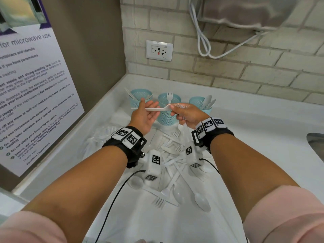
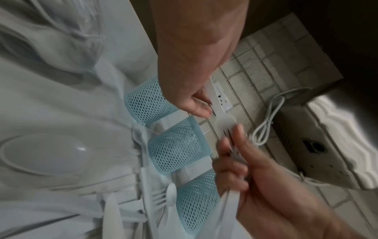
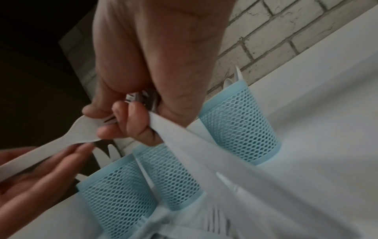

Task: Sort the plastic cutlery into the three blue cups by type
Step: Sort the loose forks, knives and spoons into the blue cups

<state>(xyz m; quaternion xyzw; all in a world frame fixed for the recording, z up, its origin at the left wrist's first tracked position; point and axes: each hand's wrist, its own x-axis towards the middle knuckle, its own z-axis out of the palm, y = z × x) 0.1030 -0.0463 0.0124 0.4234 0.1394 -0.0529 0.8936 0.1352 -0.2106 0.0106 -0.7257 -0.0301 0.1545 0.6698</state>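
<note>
Loose cutlery pile (image 1: 172, 174) lies nearest, at 6 o'clock on the white bench (image 1: 254, 123): forks, spoons and knives heaped and crossing, partly under both wrists.

Three blue mesh cups stand upright in a row at 12 o'clock of the pile, near the brick wall (image 1: 245, 72).
- Left cup (image 1: 135, 99): holds knives, handles leaning to 10 o'clock.
- Middle cup (image 1: 165, 114): holds one fork, tines up.
- Right cup (image 1: 198, 102): holds spoons, bowls up, leaning to 2 o'clock.

Right hand (image 1: 188, 114) hovers over the gap between middle and right cups. Its fingers (image 3: 132, 119) are curled round a bundle of forks (image 3: 184, 134), handles trailing toward 6 o'clock; thumb and forefinger also pinch the tines of a single fork (image 1: 154, 108).

That single fork lies level above the middle cup, handle pointing to 9 o'clock across the left hand (image 1: 144, 118). Left hand is palm up, fingers (image 3: 67, 155) straight and slightly apart, under the handle; contact looks light, no grip seen.

Wall outlet (image 1: 159, 50) at 12 o'clock; microwave notice (image 1: 33, 81) at 9 o'clock.
</note>
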